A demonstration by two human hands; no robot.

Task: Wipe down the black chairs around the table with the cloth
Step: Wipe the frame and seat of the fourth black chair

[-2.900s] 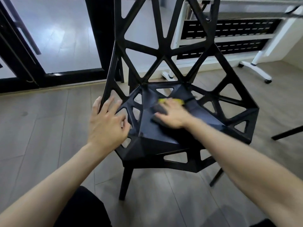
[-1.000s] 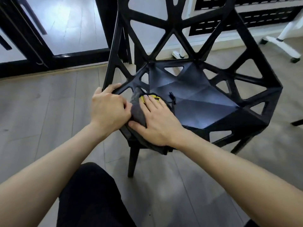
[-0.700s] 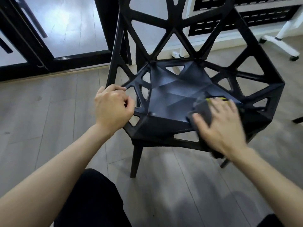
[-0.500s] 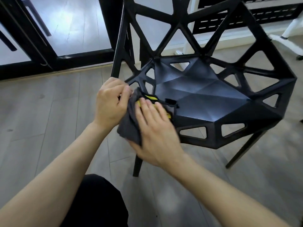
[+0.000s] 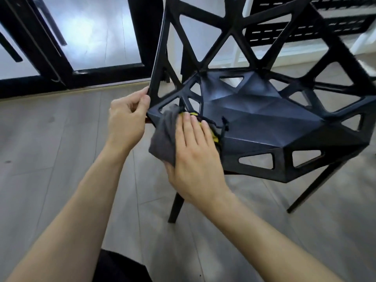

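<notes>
Black chair (image 5: pixel 264 121), right there in mid-frame on grey plank flooring (image 5: pixel 50 151), angled so one front corner points toward the camera. Nearest of all, dark clothing (image 5: pixel 122 267) at the bottom edge, two bare forearms reaching up and out from it. Right hand (image 5: pixel 195 151) flat on the cloth (image 5: pixel 164 135), fingers straight and spread, pressing it over that near front corner of the seat. Grey cloth, bunched and draped down over the edge, with a flash of yellow trim (image 5: pixel 213 137) and a thin dark cord (image 5: pixel 220 127) peeking out past the fingertips. Left hand (image 5: pixel 127 121) just beside it, fingers curled, thumb and fingertips pinching the lower end of the backrest's outer strut. Glossy moulded seat, faceted into flat angled planes, triangular cut-outs all round the rim and through the tall open lattice back. Slim straight legs, two plainly showing beneath. Farther off, black-framed glass doors (image 5: pixel 85 37) on the left, bright floor beyond them. Behind the backrest on the right, a white frame with dark slotted panels (image 5: pixel 305 31), somewhat blurred.
</notes>
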